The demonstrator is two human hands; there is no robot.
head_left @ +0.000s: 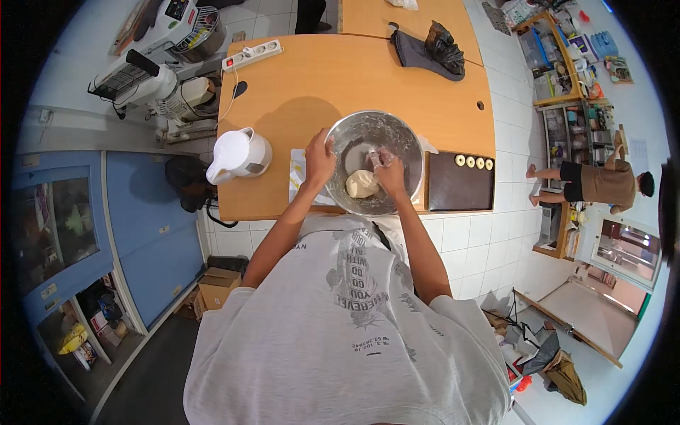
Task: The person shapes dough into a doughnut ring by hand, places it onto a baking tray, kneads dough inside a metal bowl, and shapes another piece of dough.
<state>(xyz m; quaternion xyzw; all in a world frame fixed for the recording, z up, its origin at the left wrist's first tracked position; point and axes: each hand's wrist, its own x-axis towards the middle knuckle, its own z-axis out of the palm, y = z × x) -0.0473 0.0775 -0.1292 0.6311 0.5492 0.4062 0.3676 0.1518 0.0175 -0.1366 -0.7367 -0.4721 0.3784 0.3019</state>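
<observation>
A large steel mixing bowl (pixel 413 134) stands at the table's near edge, its inner wall smeared with flour or dough. My left hand (pixel 321 157) is closed around the bowl's left rim, thumb at the inside. A smooth pale lump of dough (pixel 363 184) lies in the near part of the bowl. Just beyond and right of the lump, my right hand (pixel 387 168) reaches in, whitish dough or flour on its fingers. Those fingers are drawn together at the bowl's inside; what they pinch, if anything, is too small to tell.
Right of the bowl lies a dark baking tray (pixel 460 185) with several dough rings (pixel 470 162). A white jug (pixel 241 153) stands left; a power strip (pixel 252 55) and black cloth (pixel 427 55) lie farther back. Another person (pixel 602 183) stands far right.
</observation>
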